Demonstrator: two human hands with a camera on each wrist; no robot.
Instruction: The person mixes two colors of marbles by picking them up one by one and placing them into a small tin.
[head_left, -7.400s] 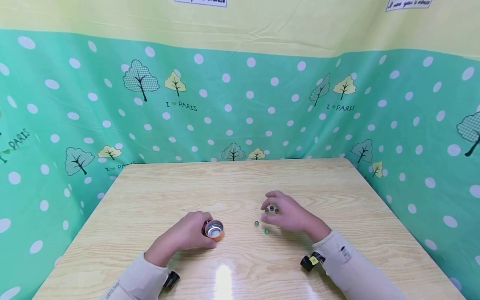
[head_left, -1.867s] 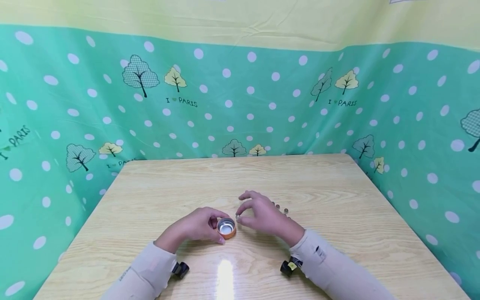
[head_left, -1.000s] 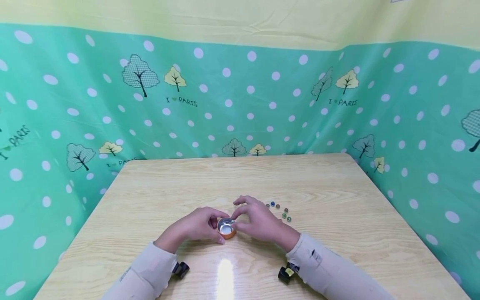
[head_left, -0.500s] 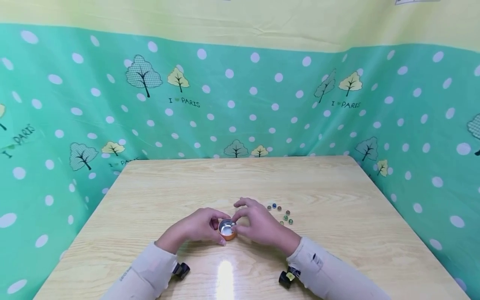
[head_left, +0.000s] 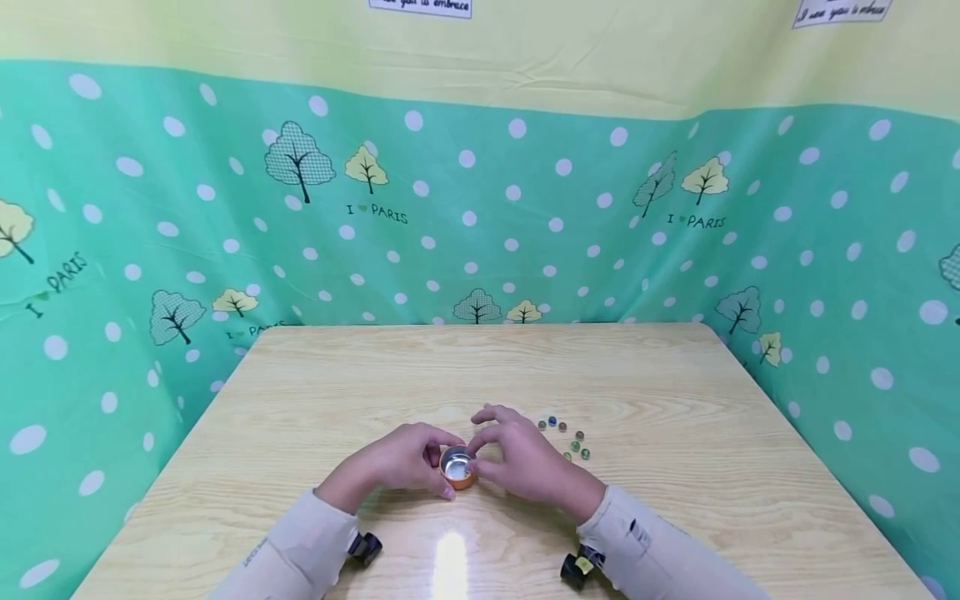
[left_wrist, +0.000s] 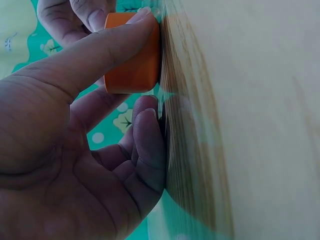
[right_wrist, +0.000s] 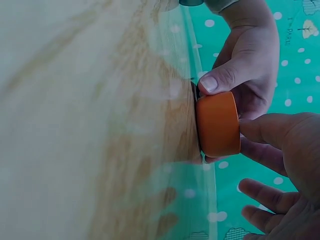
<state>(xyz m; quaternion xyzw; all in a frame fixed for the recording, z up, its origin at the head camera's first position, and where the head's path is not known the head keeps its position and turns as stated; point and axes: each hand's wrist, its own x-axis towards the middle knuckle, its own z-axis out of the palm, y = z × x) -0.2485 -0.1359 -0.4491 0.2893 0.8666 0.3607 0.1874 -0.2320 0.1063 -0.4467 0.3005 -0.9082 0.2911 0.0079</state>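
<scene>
- Orange cup [right_wrist: 218, 125]: the left hand [head_left: 408, 458] is gripping its wall, thumb and fingers wrapping partway round; slackening could be letting it slide.
- The right hand [head_left: 521, 457] is holding thumb and index bent at the rim, tips seemingly slightly apart; whether they are pinching anything is not showing. Bumping the rim could be tipping the cup.
- Orange cup is sitting upright on the wood-grained table [head_left: 375, 362], lower centre of the head view.
- Round marbles [head_left: 575, 446] are lying loose right of centre; a brushing sleeve [head_left: 660, 550] could be sending them rolling.
</scene>
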